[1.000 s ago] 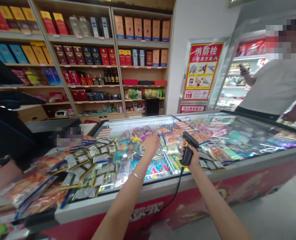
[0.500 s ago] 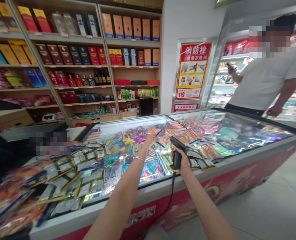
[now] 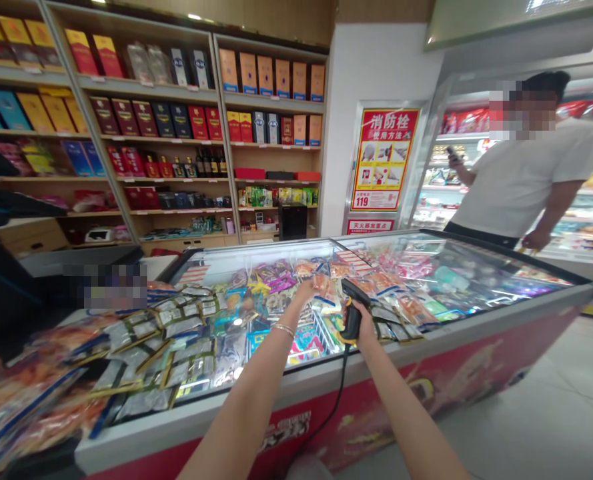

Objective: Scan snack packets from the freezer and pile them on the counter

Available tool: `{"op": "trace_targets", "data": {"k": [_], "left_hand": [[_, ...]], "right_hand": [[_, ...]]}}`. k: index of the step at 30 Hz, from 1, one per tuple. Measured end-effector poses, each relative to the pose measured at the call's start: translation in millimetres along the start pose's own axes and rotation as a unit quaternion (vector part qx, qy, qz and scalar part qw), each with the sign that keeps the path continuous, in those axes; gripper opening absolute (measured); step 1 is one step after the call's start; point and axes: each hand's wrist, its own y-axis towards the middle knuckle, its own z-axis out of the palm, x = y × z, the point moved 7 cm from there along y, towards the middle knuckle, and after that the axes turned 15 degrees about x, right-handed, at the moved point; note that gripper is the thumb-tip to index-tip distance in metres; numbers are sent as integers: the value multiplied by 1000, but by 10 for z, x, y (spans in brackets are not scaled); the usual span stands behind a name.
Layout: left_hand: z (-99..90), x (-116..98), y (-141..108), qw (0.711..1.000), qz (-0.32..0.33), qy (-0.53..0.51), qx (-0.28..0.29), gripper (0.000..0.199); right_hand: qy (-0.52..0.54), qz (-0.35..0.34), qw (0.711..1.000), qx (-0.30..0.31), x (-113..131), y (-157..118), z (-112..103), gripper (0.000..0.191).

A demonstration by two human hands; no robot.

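Note:
My right hand [image 3: 365, 323] is wrapped round the grip of a black and yellow barcode scanner [image 3: 352, 313], whose cable hangs down over the freezer's front. The scanner's head points left and away from me. My left hand [image 3: 305, 291], with a bracelet at the wrist, reaches over the glass top. Its fingers are closed at the left edge of a clear food packet [image 3: 325, 288] with orange-brown contents and a blue edge. The fingertips are partly hidden. This packet is just left of the scanner's head. More orange-brown packets [image 3: 386, 283] lie behind and to the right.
Silver and dark green packets [image 3: 189, 363] are heaped on the left of the chest freezer [image 3: 426, 357], beside larger food bags [image 3: 31, 393]. A person in a white shirt [image 3: 521, 180] stands beyond its right end. Another person's dark sleeve [image 3: 6, 273] is at left. Shelves [image 3: 176, 140] hold boxes.
The view has tilted up slightly and shifted. My left hand and the packet have come a little closer to me. The scanner stays in my right hand.

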Motion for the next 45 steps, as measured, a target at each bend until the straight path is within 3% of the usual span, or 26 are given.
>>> {"op": "trace_targets", "data": {"k": [3,8,14,17,21,28,35,38,40,45], "left_hand": [[-241,75,-232,1000,-4,22,-17,18],[-662,186,-695,997,43,42,-48,24],[-1055,377,-923,980,80,18,-179,31],[-1087,403,-908,977,87,6,-196,33],[-1040,368,-875,980,96,-10,-176,36],[-981,366,-850,985,91,-43,-142,37],[-1015,123,-1040,987,52,5,-150,25],[-1264,-28,-1291,980,50,14,-192,18],[-1513,-131,-1534,974,53,18,-218,17],[-2275,-267,-2343,953,18,37,-299,19]], "right_hand": [[-4,-1,1000,-2,12,-14,7,27],[-23,-33,999,3,45,-44,85,30],[-22,-24,996,79,-50,-91,344,32],[-34,7,994,102,-107,-105,399,32],[-52,38,992,106,-150,-118,399,34],[-69,31,990,117,-150,-132,419,31],[-58,19,992,112,-70,-215,465,30],[-44,12,991,124,-53,-231,611,28],[-31,14,989,142,-104,-225,817,27],[-6,27,978,207,-466,-193,1655,25]]}}
